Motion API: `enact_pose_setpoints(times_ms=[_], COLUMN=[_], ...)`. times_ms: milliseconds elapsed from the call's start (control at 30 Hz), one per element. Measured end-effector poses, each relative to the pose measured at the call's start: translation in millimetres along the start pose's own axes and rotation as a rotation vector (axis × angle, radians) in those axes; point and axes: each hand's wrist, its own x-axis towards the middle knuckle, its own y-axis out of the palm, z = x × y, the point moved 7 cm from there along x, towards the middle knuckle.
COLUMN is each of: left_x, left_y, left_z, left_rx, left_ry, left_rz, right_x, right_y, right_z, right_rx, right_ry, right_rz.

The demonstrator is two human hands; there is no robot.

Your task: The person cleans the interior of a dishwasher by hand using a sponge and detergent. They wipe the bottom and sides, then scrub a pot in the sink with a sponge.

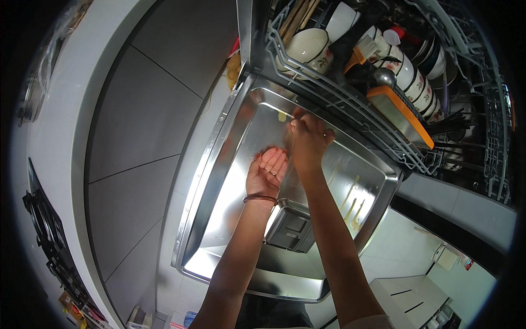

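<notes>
My left hand (268, 170) is palm up with the fingers extended over the lowered steel door of a dishwasher (254, 140); nothing lies in it, and a brown bangle circles its wrist. To its upper right, my right hand (311, 133) has its fingers curled at the door's inner edge near the rack; whether it holds something small is hidden. A yellowish spot (282, 116) marks the steel left of the right hand. Brownish drips (351, 205) run down the door's right part. Between my forearms shows the closed detergent dispenser (289, 228).
The wire dish rack (328, 84) above holds floral bowls (306, 47), an orange-rimmed grater or slicer (400, 115), a basting brush (361, 53) and dark utensils. A white countertop (88, 74) curves along the left, with a gas hob (49, 238). Yellowish round items (233, 69) sit beside the door hinge.
</notes>
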Motion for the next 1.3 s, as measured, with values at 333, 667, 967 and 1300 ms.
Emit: enact_pose_setpoints(times_ms=[333, 667, 967, 1300], left_x=[2, 16, 5, -1], left_y=[2, 9, 1, -1], left_z=[0, 0, 1, 3], left_rx=[0.001, -0.135, -0.075, -0.05], left_ry=[0.018, 0.002, -0.017, -0.016], left_rz=[-0.009, 0.314, 0.051, 0.007], right_x=[-20, -51, -23, 19], right_y=[-52, -77, -58, -15], right_z=[12, 40, 3, 0], right_rx=[0.318, 0.416, 0.321, 0.06], right_ry=[0.095, -0.027, 0.115, 0.029], right_rz=[0.053, 0.129, 0.095, -0.001])
